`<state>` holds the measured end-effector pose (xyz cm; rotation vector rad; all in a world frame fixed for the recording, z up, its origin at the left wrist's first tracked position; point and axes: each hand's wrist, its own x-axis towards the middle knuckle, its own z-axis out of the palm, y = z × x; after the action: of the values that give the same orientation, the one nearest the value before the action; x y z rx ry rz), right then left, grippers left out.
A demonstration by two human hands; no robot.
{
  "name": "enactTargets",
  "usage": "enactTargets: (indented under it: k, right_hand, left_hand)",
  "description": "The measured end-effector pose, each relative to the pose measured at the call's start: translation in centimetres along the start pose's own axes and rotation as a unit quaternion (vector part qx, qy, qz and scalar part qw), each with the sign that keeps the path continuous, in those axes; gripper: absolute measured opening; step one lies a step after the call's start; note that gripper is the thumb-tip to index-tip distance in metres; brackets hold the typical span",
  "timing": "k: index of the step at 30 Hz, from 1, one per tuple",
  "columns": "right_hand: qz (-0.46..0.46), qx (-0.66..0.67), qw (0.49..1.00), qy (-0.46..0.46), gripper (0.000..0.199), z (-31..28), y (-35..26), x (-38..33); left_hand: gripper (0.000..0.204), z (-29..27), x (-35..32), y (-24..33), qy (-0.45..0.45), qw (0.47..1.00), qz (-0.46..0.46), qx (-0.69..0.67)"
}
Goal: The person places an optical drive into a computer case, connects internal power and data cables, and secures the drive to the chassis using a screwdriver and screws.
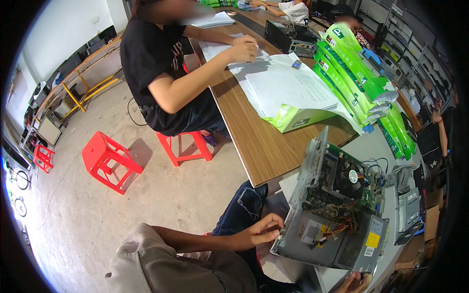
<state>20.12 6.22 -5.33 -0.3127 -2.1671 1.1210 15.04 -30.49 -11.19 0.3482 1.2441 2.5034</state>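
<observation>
Currently: opened grey metal computer case with green circuit board and loose wires (337, 210), tilted at bench (264, 141) edge. Left hand (259, 232) pinches its corner; right hand (355, 282) beneath, grip unclear. Risk: slipping off, snagged wires.

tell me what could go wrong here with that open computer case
The open computer case is tilted at the table edge, steadied only by the left hand and right hand at its lower rim, so it might slip. Loose cables could snag. Its bare metal edges may cut fingers.
</observation>
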Motion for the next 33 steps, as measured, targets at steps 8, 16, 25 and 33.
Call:
enactTargets:
  k: [8,16,25,33]
  right_hand:
    - [0.033,-0.028,0.999,0.015,0.042,0.4,-1.1,-0.1]
    - [0.008,-0.034,0.999,0.017,0.044,0.5,-1.6,-0.1]
    - [0.047,-0.027,0.998,0.019,0.047,0.6,-2.1,-0.1]
    - [0.04,-0.044,0.998,0.022,0.049,0.6,-1.8,-0.1]
  left_hand:
    - [0.024,-0.3,0.2,-1.0,0.0,1.0,0.018,-0.022]
    - [0.022,0.1,0.1,-0.4,0.009,0.999,-0.004,-0.032]
    - [0.021,-0.5,0.4,0.1,-0.013,1.0,-0.006,0.0]
    - [0.028,-1.0,0.7,0.1,-0.023,1.0,-0.012,0.007]
